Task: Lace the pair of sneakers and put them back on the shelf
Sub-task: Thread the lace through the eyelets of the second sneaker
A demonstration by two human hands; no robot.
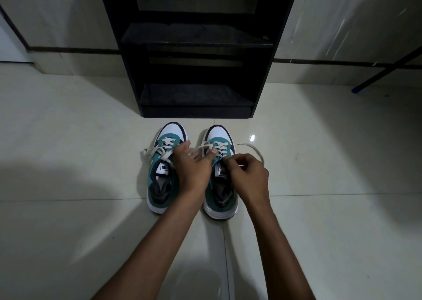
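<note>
Two teal, white and black sneakers stand side by side on the tiled floor, toes pointing at the shelf. The left sneaker has its white lace threaded, with loose ends trailing off to its left. Over the right sneaker, my left hand rests on the tongue area with fingers spread on the crossed lace. My right hand pinches the white lace near the upper eyelets; its free end loops out to the right across the floor. The black shelf stands just beyond the shoes, its lower boards bare.
Pale glossy floor tiles spread around the shoes. A dark rod with a blue tip leans at the right by the wall. A wall with a dark skirting line runs behind the shelf.
</note>
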